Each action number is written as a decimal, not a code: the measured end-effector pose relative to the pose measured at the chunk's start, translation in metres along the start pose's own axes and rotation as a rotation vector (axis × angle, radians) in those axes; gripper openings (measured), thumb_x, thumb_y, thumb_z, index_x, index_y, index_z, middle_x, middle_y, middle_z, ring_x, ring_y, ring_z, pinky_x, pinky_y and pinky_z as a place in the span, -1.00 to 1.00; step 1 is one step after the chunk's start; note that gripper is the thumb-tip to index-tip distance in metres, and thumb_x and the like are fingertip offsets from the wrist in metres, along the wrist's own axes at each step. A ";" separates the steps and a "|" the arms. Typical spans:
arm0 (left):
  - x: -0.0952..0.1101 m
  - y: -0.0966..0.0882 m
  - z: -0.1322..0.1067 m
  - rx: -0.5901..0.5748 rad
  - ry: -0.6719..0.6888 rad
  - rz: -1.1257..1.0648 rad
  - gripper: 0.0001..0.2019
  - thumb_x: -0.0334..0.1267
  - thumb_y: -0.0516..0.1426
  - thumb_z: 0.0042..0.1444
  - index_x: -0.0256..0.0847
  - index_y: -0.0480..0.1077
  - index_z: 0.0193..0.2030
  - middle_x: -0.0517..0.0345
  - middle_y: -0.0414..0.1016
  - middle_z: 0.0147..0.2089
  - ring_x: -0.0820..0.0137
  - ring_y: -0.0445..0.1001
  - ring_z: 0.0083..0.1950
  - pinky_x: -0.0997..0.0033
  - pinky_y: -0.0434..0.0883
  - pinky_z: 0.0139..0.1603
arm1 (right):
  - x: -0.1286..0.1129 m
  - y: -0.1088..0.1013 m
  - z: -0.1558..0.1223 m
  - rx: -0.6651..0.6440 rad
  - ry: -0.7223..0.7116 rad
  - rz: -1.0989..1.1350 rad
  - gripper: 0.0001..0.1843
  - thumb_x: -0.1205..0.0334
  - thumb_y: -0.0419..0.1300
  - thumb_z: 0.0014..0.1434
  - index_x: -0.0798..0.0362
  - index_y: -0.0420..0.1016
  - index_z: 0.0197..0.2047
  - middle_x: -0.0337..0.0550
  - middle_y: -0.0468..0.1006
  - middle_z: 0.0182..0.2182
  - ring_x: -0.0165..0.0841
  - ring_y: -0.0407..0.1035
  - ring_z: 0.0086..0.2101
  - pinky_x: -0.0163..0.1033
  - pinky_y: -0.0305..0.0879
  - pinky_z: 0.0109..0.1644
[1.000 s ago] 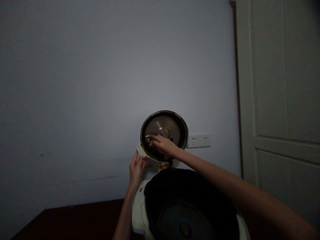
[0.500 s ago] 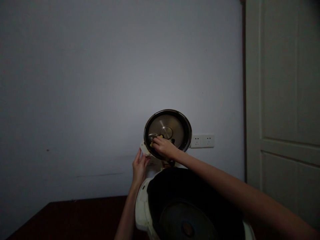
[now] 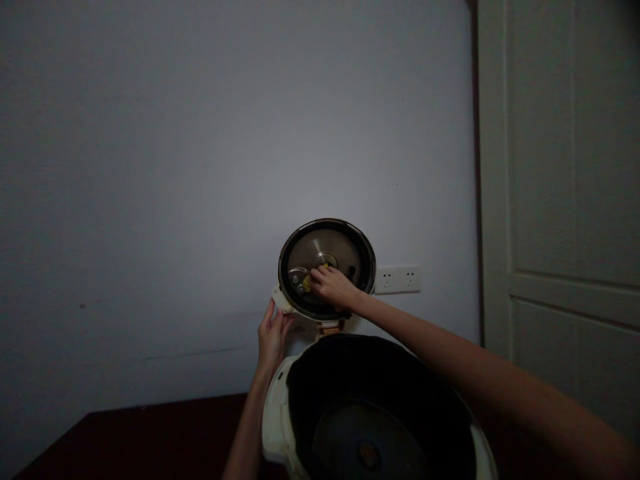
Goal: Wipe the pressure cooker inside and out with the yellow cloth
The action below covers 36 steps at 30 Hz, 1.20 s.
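Pale wall point(image 3: 200, 167) backs the white cooker point(image 3: 277, 427), whose lid point(image 3: 345, 245) already stands open, my left hand point(image 3: 271, 337) gripping its edge, my right hand point(image 3: 333, 288) pinching a yellow cloth point(image 3: 307, 285) against its inside, what's left unclear.

The lid plate point(image 3: 323, 249) looks like smooth, glossy metal.

Open cooker point(image 3: 276, 427), lid point(image 3: 303, 251) raised, yellow piece point(image 3: 307, 285) at inner face.
Lid: round, metal inner plate, dark ring, tilted up, white edge at left grip point(image 3: 271, 337). Yellow piece: partly hidden by right grip point(image 3: 332, 286), against plate. Cooker: white shell, dark hollow, below both grips.
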State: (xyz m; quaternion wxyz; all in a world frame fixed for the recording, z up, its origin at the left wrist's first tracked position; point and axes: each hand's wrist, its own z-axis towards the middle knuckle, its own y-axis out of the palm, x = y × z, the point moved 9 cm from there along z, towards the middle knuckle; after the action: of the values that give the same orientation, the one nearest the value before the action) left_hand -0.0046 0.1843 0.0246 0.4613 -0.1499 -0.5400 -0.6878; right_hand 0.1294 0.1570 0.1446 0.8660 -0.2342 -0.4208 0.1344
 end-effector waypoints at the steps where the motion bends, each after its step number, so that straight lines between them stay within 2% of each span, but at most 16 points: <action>1: 0.001 0.000 0.000 0.007 0.001 -0.001 -0.43 -0.32 0.16 0.13 -0.19 0.17 0.30 -0.07 0.49 0.08 0.38 0.54 -0.10 0.30 0.43 0.04 | 0.006 0.002 -0.004 -0.008 0.029 0.008 -0.77 0.31 0.02 0.29 0.13 0.45 -0.07 0.06 0.41 -0.10 -0.21 0.26 -0.12 -0.16 0.19 -0.13; 5: 0.003 0.002 -0.002 0.008 0.018 -0.001 -0.43 -0.33 0.16 0.13 -0.18 0.17 0.30 -0.07 0.48 0.09 0.39 0.54 -0.11 0.31 0.43 0.03 | 0.018 0.003 -0.014 -0.011 0.118 0.010 -0.78 0.28 0.02 0.30 0.10 0.46 -0.11 0.04 0.41 -0.11 -0.21 0.26 -0.12 -0.18 0.17 -0.17; 10: 0.004 0.002 -0.003 -0.002 0.024 0.001 -0.41 -0.30 0.18 0.12 -0.19 0.17 0.30 -0.08 0.49 0.08 0.36 0.54 -0.07 0.31 0.44 0.03 | 0.011 0.003 -0.018 0.023 0.126 0.019 -0.73 0.15 0.10 0.25 0.13 0.42 -0.07 0.06 0.40 -0.07 -0.16 0.24 -0.08 -0.15 0.17 -0.13; 13: 0.004 0.002 -0.003 0.005 0.024 0.013 -0.41 -0.30 0.17 0.13 -0.19 0.16 0.31 -0.07 0.51 0.06 0.34 0.53 -0.05 0.33 0.44 0.03 | 0.015 0.002 -0.017 0.025 0.125 0.057 -0.78 0.28 0.05 0.27 0.12 0.41 -0.06 0.07 0.40 -0.06 -0.19 0.24 -0.11 -0.17 0.18 -0.14; 15: 0.004 0.001 -0.003 0.010 0.017 0.017 -0.42 -0.32 0.15 0.15 -0.19 0.15 0.31 -0.07 0.50 0.07 0.34 0.53 -0.04 0.34 0.44 0.02 | 0.028 -0.005 -0.010 0.054 0.171 0.152 -0.78 0.36 0.02 0.27 0.11 0.40 -0.05 0.04 0.40 -0.08 -0.23 0.24 -0.13 -0.21 0.19 -0.17; 17: 0.003 0.001 -0.002 0.008 0.006 0.024 -0.42 -0.33 0.14 0.15 -0.17 0.13 0.32 -0.06 0.49 0.09 0.33 0.53 -0.03 0.34 0.44 0.03 | 0.043 -0.016 0.004 0.102 0.212 0.265 -0.76 0.41 0.04 0.23 0.13 0.40 -0.04 0.01 0.40 -0.09 -0.27 0.24 -0.12 -0.24 0.21 -0.14; 19: 0.002 0.000 -0.001 0.004 0.000 0.032 -0.41 -0.31 0.15 0.15 -0.16 0.13 0.32 -0.06 0.47 0.11 0.31 0.53 -0.01 0.31 0.44 0.04 | 0.049 -0.029 0.024 0.130 0.189 0.331 -0.72 0.48 0.07 0.18 0.16 0.41 -0.04 0.00 0.40 -0.09 -0.28 0.22 -0.10 -0.24 0.20 -0.06; 23: 0.003 0.001 -0.001 -0.010 0.018 0.028 -0.39 -0.29 0.16 0.14 -0.19 0.12 0.33 -0.08 0.45 0.14 0.28 0.51 0.03 0.29 0.42 0.07 | 0.027 -0.041 0.056 0.061 -0.015 0.291 -0.71 0.54 0.11 0.12 0.19 0.48 -0.09 0.02 0.38 -0.07 -0.27 0.23 -0.07 -0.22 0.19 -0.01; 26: 0.004 0.001 -0.001 -0.004 0.021 0.025 -0.40 -0.30 0.14 0.15 -0.21 0.11 0.33 -0.09 0.46 0.13 0.30 0.52 0.01 0.32 0.43 0.05 | 0.003 -0.038 0.059 -0.007 -0.126 0.215 -0.76 0.53 0.10 0.14 0.19 0.50 -0.15 0.05 0.39 -0.08 -0.27 0.26 -0.09 -0.20 0.20 -0.01; 30: 0.003 0.002 -0.002 0.001 0.007 0.037 -0.38 -0.30 0.15 0.14 -0.20 0.09 0.34 -0.09 0.45 0.13 0.30 0.53 -0.01 0.31 0.44 0.03 | -0.013 -0.035 0.051 -0.044 -0.175 0.152 -0.78 0.49 0.04 0.23 0.22 0.49 -0.16 0.05 0.46 -0.18 -0.26 0.29 -0.13 -0.19 0.23 -0.06; 36: 0.004 0.002 0.000 -0.010 0.053 0.035 -0.35 -0.23 0.20 0.09 -0.22 0.14 0.32 -0.09 0.47 0.10 0.26 0.49 0.05 0.30 0.43 0.06 | -0.007 -0.032 0.055 -0.017 -0.177 0.084 -0.80 0.43 0.03 0.27 0.23 0.47 -0.15 0.04 0.47 -0.20 -0.24 0.28 -0.12 -0.19 0.23 -0.06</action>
State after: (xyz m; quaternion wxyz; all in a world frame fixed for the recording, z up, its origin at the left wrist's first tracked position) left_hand -0.0051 0.1823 0.0289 0.4867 -0.1434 -0.5214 -0.6861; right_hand 0.0826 0.1423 0.1861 0.8172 -0.2461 -0.4864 0.1872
